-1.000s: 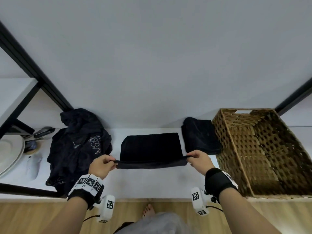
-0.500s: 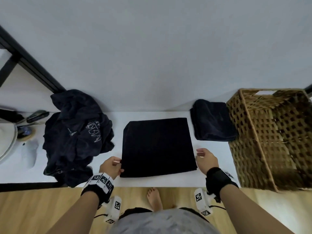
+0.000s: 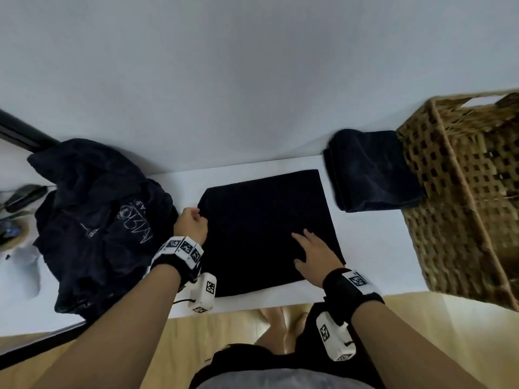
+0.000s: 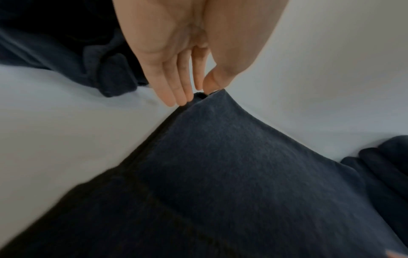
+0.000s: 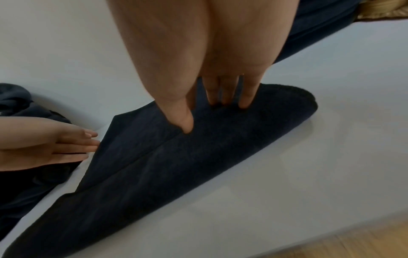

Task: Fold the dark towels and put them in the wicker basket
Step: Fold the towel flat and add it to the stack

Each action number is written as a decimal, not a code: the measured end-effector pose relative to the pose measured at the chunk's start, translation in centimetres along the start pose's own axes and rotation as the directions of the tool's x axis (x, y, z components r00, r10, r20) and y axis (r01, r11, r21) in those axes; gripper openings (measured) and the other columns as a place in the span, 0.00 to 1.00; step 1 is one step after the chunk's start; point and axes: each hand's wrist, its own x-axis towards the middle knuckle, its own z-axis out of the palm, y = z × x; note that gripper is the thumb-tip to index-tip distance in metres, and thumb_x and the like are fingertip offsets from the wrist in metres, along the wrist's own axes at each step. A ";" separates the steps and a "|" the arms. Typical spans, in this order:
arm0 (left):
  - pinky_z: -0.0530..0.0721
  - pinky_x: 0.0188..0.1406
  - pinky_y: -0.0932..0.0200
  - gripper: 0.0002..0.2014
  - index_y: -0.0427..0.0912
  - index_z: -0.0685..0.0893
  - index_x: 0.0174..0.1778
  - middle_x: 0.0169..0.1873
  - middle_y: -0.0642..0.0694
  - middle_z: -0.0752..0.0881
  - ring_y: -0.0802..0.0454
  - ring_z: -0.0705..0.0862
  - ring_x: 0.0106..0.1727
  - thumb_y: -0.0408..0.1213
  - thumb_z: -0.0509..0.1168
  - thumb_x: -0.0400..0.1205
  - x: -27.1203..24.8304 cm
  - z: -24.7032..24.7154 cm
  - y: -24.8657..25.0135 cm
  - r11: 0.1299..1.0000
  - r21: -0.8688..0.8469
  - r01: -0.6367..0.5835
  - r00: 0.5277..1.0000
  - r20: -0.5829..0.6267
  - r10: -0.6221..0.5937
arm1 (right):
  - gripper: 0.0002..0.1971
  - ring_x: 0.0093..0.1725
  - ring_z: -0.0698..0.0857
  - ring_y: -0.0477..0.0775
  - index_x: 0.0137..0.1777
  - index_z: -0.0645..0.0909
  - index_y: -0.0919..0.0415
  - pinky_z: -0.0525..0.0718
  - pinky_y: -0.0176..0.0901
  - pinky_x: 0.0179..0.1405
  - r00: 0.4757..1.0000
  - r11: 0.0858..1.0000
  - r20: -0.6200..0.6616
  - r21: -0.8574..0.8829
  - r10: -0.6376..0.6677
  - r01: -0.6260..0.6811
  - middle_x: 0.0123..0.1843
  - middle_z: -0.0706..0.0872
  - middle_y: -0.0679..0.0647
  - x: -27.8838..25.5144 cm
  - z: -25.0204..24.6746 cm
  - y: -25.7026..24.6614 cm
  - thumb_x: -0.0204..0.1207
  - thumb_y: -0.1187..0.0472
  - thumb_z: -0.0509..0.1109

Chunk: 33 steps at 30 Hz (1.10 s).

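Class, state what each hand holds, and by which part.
Left hand pinches the flat towel at its far-left corner. Right hand holds nothing, pressing flat on it.

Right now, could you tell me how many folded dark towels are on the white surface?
2: one flat towel under both hands in the middle, one folded towel beside the wicker basket. The dark pile at left may hide more.

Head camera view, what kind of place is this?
Probably a home laundry or utility corner: a white counter against a plain wall, a wicker basket, a folded dark towel and a wood floor.
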 end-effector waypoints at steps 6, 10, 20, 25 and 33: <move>0.86 0.47 0.53 0.17 0.39 0.86 0.58 0.38 0.46 0.90 0.47 0.89 0.41 0.46 0.66 0.80 4.3 1.6 0.5 0.962 -0.144 0.232 0.969 0.120 -0.216 | 0.36 0.87 0.48 0.52 0.86 0.52 0.49 0.69 0.53 0.78 0.999 0.986 -0.034 -0.164 0.017 -0.022 0.89 0.45 0.50 -0.1 1.2 0.2 0.81 0.53 0.64; 0.83 0.39 0.57 0.24 0.42 0.84 0.31 0.30 0.49 0.87 0.48 0.86 0.34 0.63 0.72 0.70 5.3 1.9 0.4 0.946 -0.126 0.299 0.939 0.214 -0.268 | 0.38 0.87 0.45 0.53 0.87 0.49 0.50 0.68 0.53 0.78 0.999 0.978 -0.048 -0.209 0.020 -0.029 0.89 0.43 0.52 -0.3 1.7 -0.3 0.81 0.52 0.64; 0.88 0.52 0.47 0.19 0.37 0.85 0.43 0.39 0.41 0.87 0.40 0.86 0.42 0.44 0.70 0.60 5.4 1.6 2.0 0.771 -0.403 0.493 0.865 0.325 -0.383 | 0.38 0.87 0.44 0.52 0.87 0.49 0.48 0.68 0.53 0.77 0.999 0.982 0.021 -0.186 0.024 -0.020 0.89 0.42 0.50 -0.1 0.8 -0.1 0.81 0.52 0.64; 0.82 0.65 0.39 0.16 0.32 0.82 0.61 0.56 0.37 0.86 0.39 0.86 0.57 0.31 0.65 0.78 4.9 0.6 2.4 0.422 -0.695 0.582 0.811 0.461 -0.360 | 0.38 0.87 0.44 0.53 0.87 0.47 0.49 0.68 0.51 0.76 1.000 0.975 0.006 -0.221 0.025 -0.023 0.89 0.41 0.51 -0.3 1.0 -0.3 0.81 0.53 0.64; 0.85 0.62 0.43 0.18 0.33 0.78 0.64 0.58 0.32 0.86 0.39 0.87 0.58 0.22 0.69 0.78 4.5 1.3 2.5 0.312 -0.878 0.362 0.903 0.248 -0.350 | 0.39 0.87 0.44 0.53 0.87 0.47 0.49 0.69 0.51 0.76 1.000 0.970 0.000 -0.241 0.021 -0.021 0.89 0.41 0.52 -0.2 1.1 -0.4 0.81 0.52 0.64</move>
